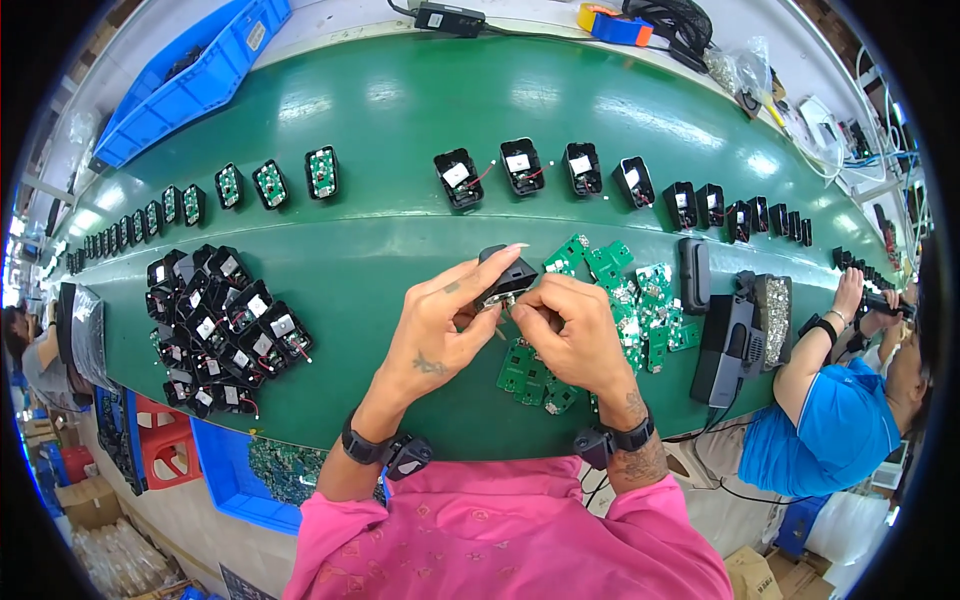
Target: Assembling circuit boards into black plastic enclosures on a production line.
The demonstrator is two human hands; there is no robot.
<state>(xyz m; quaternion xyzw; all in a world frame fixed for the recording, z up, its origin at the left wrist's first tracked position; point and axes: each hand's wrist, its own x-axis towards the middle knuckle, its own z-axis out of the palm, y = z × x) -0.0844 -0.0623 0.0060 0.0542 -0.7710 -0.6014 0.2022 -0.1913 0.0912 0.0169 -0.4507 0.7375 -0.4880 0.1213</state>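
Observation:
My left hand (440,318) is closed round a small black plastic housing (512,272), its fingers along the far side and its thumb at the near end. My right hand (575,325) is pinched at that near end, where a small pale piece shows between the two hands; what the fingertips hold is too small to make out. Beside and partly under my right hand lies a loose heap of green circuit boards (608,262). Farther back stands a row of open black housings (522,168) with white blocks inside, some with red wires sticking out.
Black housings (225,330) are piled at the left. Housings with green boards (270,185) line the back left. A black and grey device (730,340) and a tray of small parts (773,318) stand right, near a co-worker in blue (830,430). Blue bins (190,85) stand far left and below the table.

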